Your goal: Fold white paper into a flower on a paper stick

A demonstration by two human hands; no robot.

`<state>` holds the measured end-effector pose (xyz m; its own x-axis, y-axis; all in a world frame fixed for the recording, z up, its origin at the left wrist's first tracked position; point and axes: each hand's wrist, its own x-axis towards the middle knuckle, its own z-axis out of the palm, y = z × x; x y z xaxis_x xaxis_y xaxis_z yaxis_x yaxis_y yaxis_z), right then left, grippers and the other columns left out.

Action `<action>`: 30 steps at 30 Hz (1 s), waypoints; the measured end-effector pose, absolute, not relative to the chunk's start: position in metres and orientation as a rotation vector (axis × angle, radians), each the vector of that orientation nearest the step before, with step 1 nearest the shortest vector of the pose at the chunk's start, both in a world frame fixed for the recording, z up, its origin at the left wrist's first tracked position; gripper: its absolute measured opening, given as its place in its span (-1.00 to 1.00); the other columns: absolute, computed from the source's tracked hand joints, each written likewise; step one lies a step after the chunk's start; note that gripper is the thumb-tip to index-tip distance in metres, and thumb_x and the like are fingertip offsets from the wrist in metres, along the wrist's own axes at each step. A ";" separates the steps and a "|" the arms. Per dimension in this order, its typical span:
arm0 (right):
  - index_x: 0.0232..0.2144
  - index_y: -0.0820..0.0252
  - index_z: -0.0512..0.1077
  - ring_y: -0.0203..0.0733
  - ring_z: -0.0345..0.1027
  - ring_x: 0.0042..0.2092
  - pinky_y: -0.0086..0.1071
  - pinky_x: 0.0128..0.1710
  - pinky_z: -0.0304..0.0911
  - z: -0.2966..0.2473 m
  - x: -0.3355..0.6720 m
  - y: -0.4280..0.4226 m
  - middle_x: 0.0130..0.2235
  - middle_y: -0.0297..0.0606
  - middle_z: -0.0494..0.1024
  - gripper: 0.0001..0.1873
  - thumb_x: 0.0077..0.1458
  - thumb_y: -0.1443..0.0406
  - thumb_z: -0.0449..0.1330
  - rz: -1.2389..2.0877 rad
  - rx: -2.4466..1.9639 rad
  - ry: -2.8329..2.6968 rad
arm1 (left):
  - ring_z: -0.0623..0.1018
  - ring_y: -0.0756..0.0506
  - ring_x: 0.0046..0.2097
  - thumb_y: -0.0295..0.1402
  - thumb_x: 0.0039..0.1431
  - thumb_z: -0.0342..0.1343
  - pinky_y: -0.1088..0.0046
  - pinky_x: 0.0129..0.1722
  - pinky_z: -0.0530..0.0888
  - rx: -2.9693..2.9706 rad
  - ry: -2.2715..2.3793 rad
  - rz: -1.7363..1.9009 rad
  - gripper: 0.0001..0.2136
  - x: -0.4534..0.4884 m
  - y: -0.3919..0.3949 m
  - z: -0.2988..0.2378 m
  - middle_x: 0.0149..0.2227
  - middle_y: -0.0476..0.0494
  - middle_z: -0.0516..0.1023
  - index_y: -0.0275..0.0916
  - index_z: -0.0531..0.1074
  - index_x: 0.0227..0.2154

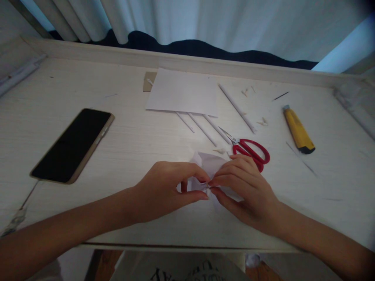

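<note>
Pinching crumpled white paper (pixel 207 160) in the fingertips of both left hand (pixel 164 184) and right hand (pixel 250 186), with red-handled scissors (pixel 247 151) just beyond the right one, yellow cutter (pixel 297 128) farther out to its right, and black-screened phone (pixel 73 144) well off to the left hand's left.

A smartphone (pixel 73 146), its screen dark, lies well to the left of the grip, with a thin cord (pixel 29 195) at its near end. Red-handled scissors (pixel 248 151) rest near the grip, ahead and to the right; a yellow utility knife (pixel 297 128) lies farther right, and a thin dark stick (pixel 280 96) beyond that. Far ahead of the grip, a pale curtain (pixel 234 23) hangs behind the white desk (pixel 131 117).
</note>
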<state>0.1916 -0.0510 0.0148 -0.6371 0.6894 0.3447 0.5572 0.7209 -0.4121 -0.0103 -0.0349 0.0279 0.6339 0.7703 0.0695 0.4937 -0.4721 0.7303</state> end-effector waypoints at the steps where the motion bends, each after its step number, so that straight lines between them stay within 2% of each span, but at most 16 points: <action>1: -0.36 0.19 0.34 -0.24 0.22 -0.29 -0.18 -0.10 0.05 0.015 0.191 -0.051 -0.40 -0.33 0.45 -0.89 -0.04 0.39 0.13 0.367 -0.951 -2.436 | 0.34 0.14 -0.57 -0.34 -0.08 0.18 0.69 -0.53 0.29 2.162 0.987 0.524 -0.83 -0.010 -0.035 0.028 -0.58 0.12 0.40 -0.22 0.42 -0.36; 12: -0.35 0.17 0.30 -0.22 0.26 -0.28 -0.15 -0.07 0.03 0.016 0.191 -0.050 -0.38 -0.31 0.46 -0.87 -0.05 0.37 0.12 0.456 -0.948 -2.396 | 0.34 0.14 -0.58 -0.43 -0.06 0.15 0.69 -0.56 0.30 2.097 0.993 0.556 -0.88 -0.010 -0.034 0.029 -0.56 0.09 0.44 -0.23 0.44 -0.38; 25: -0.35 0.17 0.31 -0.23 0.27 -0.28 -0.13 -0.04 0.01 0.015 0.191 -0.052 -0.39 -0.31 0.43 -0.75 -0.11 0.21 0.21 0.465 -0.948 -2.353 | 0.36 0.16 -0.58 -0.47 -0.06 0.13 0.72 -0.55 0.29 2.086 0.969 0.610 -0.90 -0.009 -0.038 0.026 -0.59 0.10 0.44 -0.23 0.47 -0.41; 30: -0.34 0.13 0.32 -0.21 0.27 -0.30 -0.16 -0.10 0.04 0.015 0.190 -0.052 -0.41 -0.32 0.43 -0.75 -0.12 0.19 0.21 0.460 -0.976 -2.341 | 0.35 0.16 -0.59 -0.48 -0.06 0.13 0.72 -0.56 0.28 2.095 0.971 0.590 -0.90 -0.007 -0.039 0.025 -0.62 0.12 0.42 -0.23 0.46 -0.41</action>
